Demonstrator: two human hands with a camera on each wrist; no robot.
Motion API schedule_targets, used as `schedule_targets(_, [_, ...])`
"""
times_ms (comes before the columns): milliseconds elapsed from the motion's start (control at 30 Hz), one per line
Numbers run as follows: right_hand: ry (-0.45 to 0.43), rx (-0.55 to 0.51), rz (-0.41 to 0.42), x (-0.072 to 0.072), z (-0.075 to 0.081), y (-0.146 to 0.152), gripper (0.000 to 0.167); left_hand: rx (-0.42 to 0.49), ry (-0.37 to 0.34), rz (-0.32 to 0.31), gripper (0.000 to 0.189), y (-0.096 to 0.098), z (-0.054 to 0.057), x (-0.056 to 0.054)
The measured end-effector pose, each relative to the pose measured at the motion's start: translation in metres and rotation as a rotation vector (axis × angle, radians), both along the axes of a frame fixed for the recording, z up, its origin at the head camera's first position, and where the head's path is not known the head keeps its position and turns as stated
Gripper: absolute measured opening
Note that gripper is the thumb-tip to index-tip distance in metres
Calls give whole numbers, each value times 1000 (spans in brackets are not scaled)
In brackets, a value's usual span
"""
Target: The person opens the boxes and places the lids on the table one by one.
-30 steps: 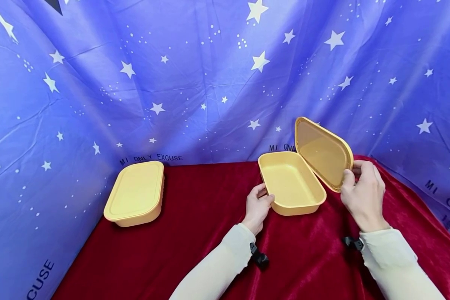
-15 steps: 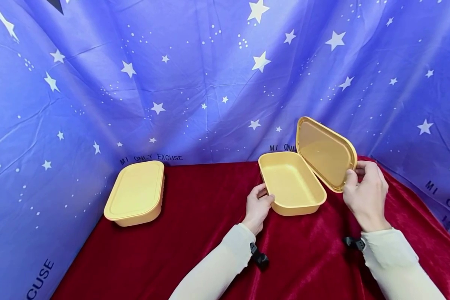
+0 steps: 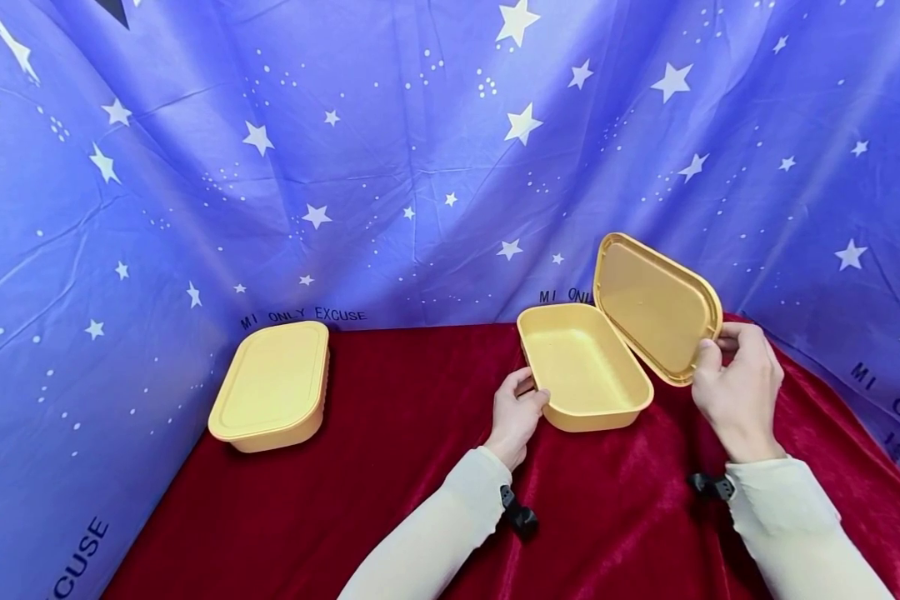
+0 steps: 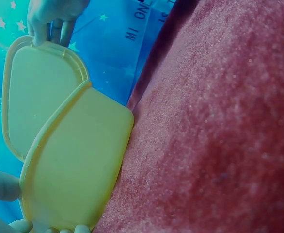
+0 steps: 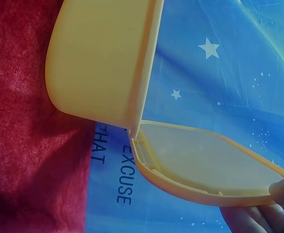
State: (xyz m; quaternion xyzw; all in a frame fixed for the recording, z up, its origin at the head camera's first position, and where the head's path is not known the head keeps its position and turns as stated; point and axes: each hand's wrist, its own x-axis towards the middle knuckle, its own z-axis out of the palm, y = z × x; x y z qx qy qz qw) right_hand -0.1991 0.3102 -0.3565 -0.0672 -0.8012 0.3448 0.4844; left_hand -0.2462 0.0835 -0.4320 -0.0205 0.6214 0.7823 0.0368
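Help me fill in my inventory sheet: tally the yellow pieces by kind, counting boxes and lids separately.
Boxes: 2 (open box, covered box)
Lids: 2 (raised lid, closed lid)
Total: 4 yellow pieces

Left hand (image 3: 513, 421) at 5 o'clock from head-view centre; left thumb (image 3: 540, 397) and left fingers (image 3: 522, 381) bent in pinch. Left forearm (image 3: 431, 525), pale-sleeved to wrist, points toward 1 o'clock. Right hand (image 3: 740, 396) between 3 and 4 o'clock, right thumb (image 3: 708, 357) opposed to curled right fingers (image 3: 738, 333). Right forearm (image 3: 795, 525), likewise sleeved, slants toward 11 o'clock.
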Motion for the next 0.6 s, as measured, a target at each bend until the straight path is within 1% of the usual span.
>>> schedule_targets(233, [-35,-25,-17,-1,0,4,26,0,-1,-1,42,0,0,0])
schedule_targets(600, [-62,-47,-36,-1,0,8,26,-7,-6,1,42,0,-1,-1])
